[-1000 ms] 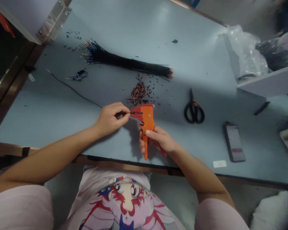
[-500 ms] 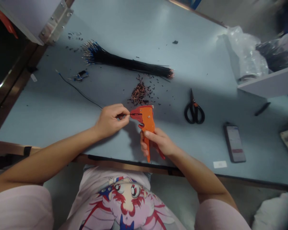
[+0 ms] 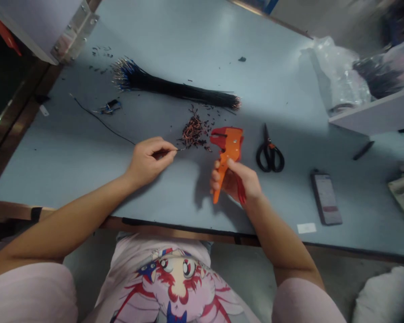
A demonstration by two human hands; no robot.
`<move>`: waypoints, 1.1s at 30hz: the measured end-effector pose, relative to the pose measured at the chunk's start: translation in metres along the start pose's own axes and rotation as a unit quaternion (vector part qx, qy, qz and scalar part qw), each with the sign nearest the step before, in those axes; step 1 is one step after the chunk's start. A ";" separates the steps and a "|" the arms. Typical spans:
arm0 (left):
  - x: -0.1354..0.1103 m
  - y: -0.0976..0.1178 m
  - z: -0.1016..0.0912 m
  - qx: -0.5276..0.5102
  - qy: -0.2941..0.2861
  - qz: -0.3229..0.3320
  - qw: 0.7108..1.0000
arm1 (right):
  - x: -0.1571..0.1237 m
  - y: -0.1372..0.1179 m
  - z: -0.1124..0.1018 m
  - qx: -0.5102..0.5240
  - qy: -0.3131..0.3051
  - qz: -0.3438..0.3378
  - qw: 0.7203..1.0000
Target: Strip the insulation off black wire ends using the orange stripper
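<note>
My left hand [image 3: 146, 160] pinches a thin black wire [image 3: 104, 123] near its end, and the tip pokes out to the right past my fingers. My right hand [image 3: 237, 181] grips an orange self-adjusting wire stripper [image 3: 227, 143] by its handles, with the jaws upward and nothing in them. Just above the gap between my hands lies a small heap of cut wire scraps [image 3: 193, 131], copper-coloured and black. Farther back rests a long bundle of black wires [image 3: 175, 89] with blue-tipped ends at the left.
On the pale blue workbench [image 3: 262, 58] lie black-handled scissors [image 3: 270, 154], a smartphone [image 3: 326, 198] and a small blue wire bit [image 3: 109, 106]. A plastic bag [image 3: 340, 74] and a white shelf [image 3: 373, 114] stand at the back right. Black offcuts are scattered about.
The stripper has moved right and away from the wire, whose end is now out of the jaws. My left hand has shifted slightly back and still pinches the wire.
</note>
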State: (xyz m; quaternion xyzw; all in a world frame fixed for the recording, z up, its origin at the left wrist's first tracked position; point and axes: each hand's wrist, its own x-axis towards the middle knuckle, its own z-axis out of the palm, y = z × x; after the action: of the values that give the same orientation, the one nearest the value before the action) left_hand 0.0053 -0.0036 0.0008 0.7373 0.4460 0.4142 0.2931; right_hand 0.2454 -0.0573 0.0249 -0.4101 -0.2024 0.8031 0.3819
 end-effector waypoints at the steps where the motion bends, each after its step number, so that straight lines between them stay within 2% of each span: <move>1: 0.000 0.000 0.000 -0.002 -0.004 0.006 1.000 | 0.000 0.002 0.000 -0.020 -0.012 0.018 1.000; 6: -0.001 -0.001 0.002 -0.008 -0.015 0.018 1.000 | 0.000 0.019 0.002 -0.083 -0.074 0.087 0.990; 13: -0.003 0.001 0.005 -0.010 -0.037 0.016 0.999 | -0.002 0.022 0.005 -0.074 -0.104 0.086 0.988; 33: -0.005 0.003 0.010 -0.012 -0.057 0.037 0.998 | -0.003 0.032 0.011 -0.110 -0.099 0.074 0.986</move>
State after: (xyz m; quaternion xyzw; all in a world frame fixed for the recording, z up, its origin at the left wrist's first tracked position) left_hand 0.0139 -0.0105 -0.0031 0.7720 0.3965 0.3873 0.3111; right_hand 0.2231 -0.0796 0.0124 -0.3816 -0.2952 0.8389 0.2519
